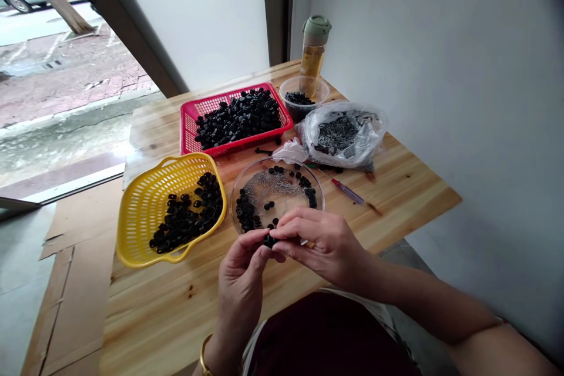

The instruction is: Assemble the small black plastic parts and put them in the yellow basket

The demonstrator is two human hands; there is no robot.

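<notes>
Between my fingertips is a small black plastic part, partly hidden by the fingers. My left hand pinches it from the left, thumb and forefinger closed. From the right, my right hand closes its fingers on the same part; whether it also holds another small piece cannot be made out. Just beyond the hands lies a clear round tray with thin metal pins in its middle and small black pieces around its edge. The right hand covers the tray's near right rim.
A yellow basket with black parts stands left, and a red basket heaped with black pieces behind. Back right are a plastic bag of dark parts, a clear tub and a bottle. A screwdriver lies right of the tray.
</notes>
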